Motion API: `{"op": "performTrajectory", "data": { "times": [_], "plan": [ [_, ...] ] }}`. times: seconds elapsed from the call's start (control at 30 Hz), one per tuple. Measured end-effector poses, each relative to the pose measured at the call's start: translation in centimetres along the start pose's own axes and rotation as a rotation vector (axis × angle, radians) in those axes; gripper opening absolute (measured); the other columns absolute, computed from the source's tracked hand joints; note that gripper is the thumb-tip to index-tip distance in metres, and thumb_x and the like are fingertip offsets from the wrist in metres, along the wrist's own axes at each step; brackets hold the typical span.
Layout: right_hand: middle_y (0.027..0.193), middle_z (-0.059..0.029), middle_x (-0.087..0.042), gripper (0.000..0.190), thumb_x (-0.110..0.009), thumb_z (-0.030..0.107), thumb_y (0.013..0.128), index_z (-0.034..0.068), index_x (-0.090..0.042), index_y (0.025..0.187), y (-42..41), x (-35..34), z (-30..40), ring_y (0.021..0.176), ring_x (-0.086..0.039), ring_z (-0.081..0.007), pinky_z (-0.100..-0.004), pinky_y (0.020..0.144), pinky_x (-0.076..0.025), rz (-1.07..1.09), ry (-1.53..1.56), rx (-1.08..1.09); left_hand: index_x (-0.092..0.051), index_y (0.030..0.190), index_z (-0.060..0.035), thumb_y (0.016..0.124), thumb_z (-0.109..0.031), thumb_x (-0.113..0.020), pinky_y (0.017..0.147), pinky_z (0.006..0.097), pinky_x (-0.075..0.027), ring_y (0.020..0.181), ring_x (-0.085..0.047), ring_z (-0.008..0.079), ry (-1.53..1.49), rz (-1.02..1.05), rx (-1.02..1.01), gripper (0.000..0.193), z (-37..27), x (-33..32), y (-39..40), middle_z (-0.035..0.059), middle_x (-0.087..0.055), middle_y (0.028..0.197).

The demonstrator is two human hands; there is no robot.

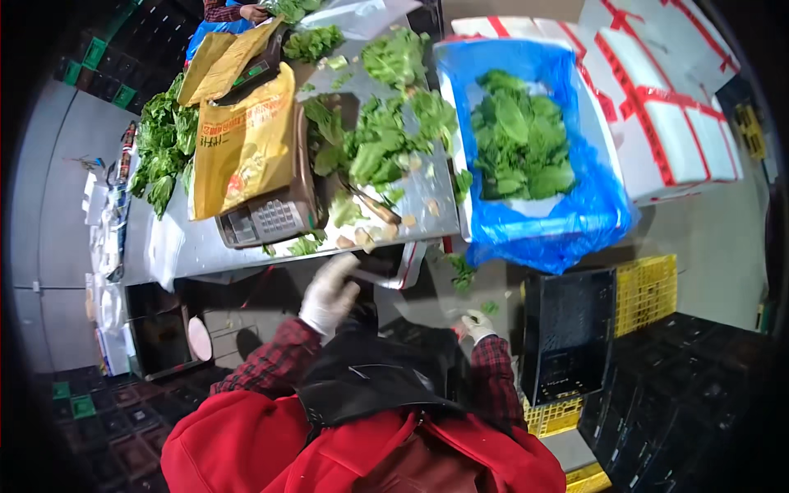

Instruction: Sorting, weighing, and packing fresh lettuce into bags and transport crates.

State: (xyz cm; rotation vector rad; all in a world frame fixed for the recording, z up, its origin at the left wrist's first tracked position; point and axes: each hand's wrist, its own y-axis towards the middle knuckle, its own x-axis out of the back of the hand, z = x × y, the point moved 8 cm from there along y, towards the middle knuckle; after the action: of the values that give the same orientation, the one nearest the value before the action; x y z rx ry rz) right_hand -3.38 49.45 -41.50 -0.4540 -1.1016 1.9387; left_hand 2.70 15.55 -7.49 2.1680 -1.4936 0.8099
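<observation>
My left hand (331,293), in a white glove, hovers by the front edge of the metal table (253,266). Its thumb stands apart from the fingers, and nothing shows in it. My right hand (479,325), gloved too, hangs low beside the black apron (376,376). Something small and red shows at its fingers; whether they grip it is unclear. Leafy greens (379,145) and cut stem ends (365,237) lie scattered on the tabletop. Among them rests a wooden-handled knife (379,206). To the right, a foam box (465,209) lined with blue plastic (542,231) holds a heap of greens (524,142).
Yellow printed bags (246,148) lie over a keypad scale (268,222). More greens (163,142) hang at the table's left. White foam boxes with red tape (666,105) stack at the right. A black crate (570,333) stands near my right arm. Across the table is another person's hand (253,13).
</observation>
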Motion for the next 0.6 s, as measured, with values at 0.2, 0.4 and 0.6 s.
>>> {"op": "performTrajectory", "data": {
  "times": [0.2, 0.4, 0.6],
  "plan": [
    [0.095, -0.0067, -0.065, 0.028, -0.06, 0.004, 0.091, -0.001, -0.058, 0.118, -4.8, -7.4, 17.4, 0.074, -0.063, -0.0126, -0.025, 0.063, -0.052, -0.136, 0.242, 0.291, -0.052, 0.129, -0.0031, 0.083, -0.004, -0.065, 0.103, 0.0413, -0.041, 0.123, -0.049, 0.0352, 0.277, -0.502, -0.233, 0.048, 6.8, 24.5, 8.9, 0.0192, -0.049, 0.135],
    [0.098, -0.0089, -0.066, 0.034, -0.062, 0.002, 0.089, -0.001, -0.057, 0.122, -8.0, -15.1, 28.2, 0.079, -0.064, -0.013, -0.023, 0.066, -0.053, -0.206, 0.305, 0.446, -0.041, 0.14, -0.0049, 0.08, -0.022, -0.071, 0.108, 0.0452, -0.034, 0.131, -0.036, 0.0443, 0.597, -0.162, 0.088, 0.069, 16.0, 28.7, 16.3, 0.0223, -0.035, 0.146],
    [0.102, -0.0115, -0.067, 0.036, -0.06, 0.003, 0.09, -0.002, -0.054, 0.125, -6.8, -11.8, 35.3, 0.078, -0.065, -0.0173, -0.0267, 0.066, -0.053, -0.216, 0.301, 0.662, -0.029, 0.146, -0.006, 0.076, -0.034, -0.076, 0.11, 0.043, -0.031, 0.135, -0.03, 0.046, 0.612, -0.116, 0.257, 0.089, 21.4, 27.5, 17.0, 0.0229, -0.032, 0.148]
  ]
}}
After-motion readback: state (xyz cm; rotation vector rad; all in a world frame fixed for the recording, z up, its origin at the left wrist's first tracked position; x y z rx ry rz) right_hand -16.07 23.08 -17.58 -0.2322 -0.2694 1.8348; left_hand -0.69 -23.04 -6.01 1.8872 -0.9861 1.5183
